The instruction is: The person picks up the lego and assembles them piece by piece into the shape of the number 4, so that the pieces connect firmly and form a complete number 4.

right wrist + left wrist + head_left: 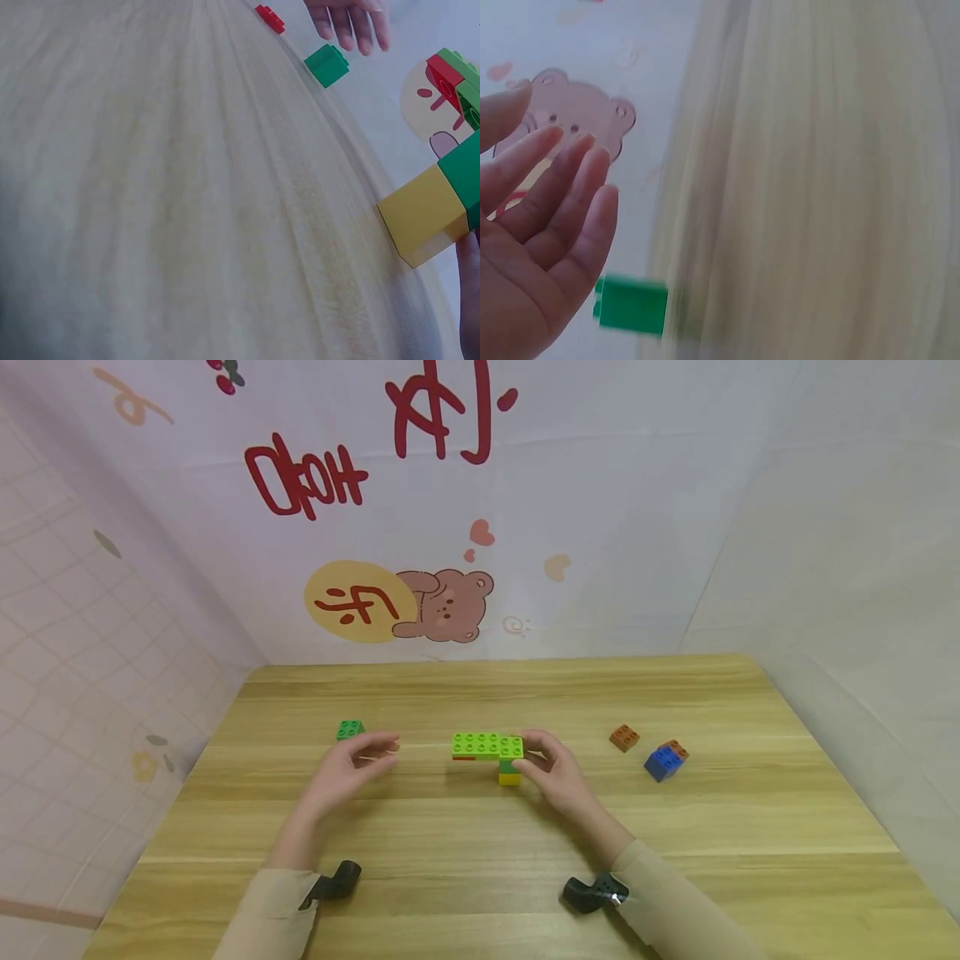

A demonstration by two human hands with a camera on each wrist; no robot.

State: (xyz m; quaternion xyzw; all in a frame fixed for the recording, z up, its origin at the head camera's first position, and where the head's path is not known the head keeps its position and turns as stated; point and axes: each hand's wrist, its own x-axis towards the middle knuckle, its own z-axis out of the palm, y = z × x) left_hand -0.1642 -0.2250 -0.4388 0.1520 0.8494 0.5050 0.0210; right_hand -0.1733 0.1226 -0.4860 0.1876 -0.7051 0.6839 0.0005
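My right hand (558, 778) pinches the right end of a built brick piece, with the thumb in front and fingers behind. Lime green bricks (476, 744) form its long top. Below the right end sit a green brick (463, 174) and a yellow brick (424, 214); a red brick (444, 75) shows under the left end. To the left, my left hand (351, 774) hovers with fingers spread and loosely bent, holding nothing. Just beyond it stands a separate green brick (350, 729), partly covered by that hand in the head view.
On the right side of the wooden table (465, 877) lie a brown brick (624, 737), a blue brick (663, 763) and another brown brick (678, 749) against the blue one. A small red brick (271, 19) appears past the green one in the right wrist view. A printed cloth (600, 527) hangs behind.
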